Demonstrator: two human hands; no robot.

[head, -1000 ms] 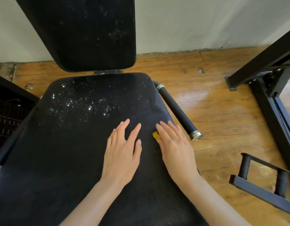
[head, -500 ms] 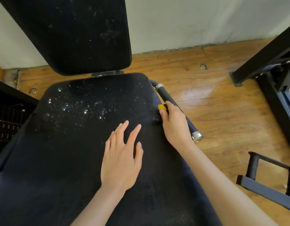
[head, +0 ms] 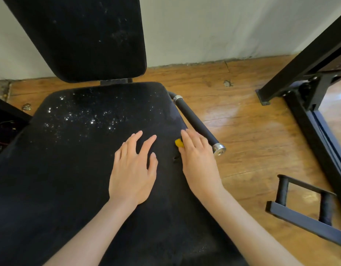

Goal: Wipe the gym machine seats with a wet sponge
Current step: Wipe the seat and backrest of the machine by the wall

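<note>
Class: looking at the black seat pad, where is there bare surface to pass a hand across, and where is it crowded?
Free: the seat stretch left of the left hand, and the band between the fingertips and the backrest, speckled with droplets. Crowded: the right edge, where the right hand presses the yellow sponge beside the side handle.

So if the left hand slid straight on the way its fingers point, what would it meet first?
Likely the white specks on the seat, then the backrest. The left hand points up the seat; nothing else lies between.
</note>
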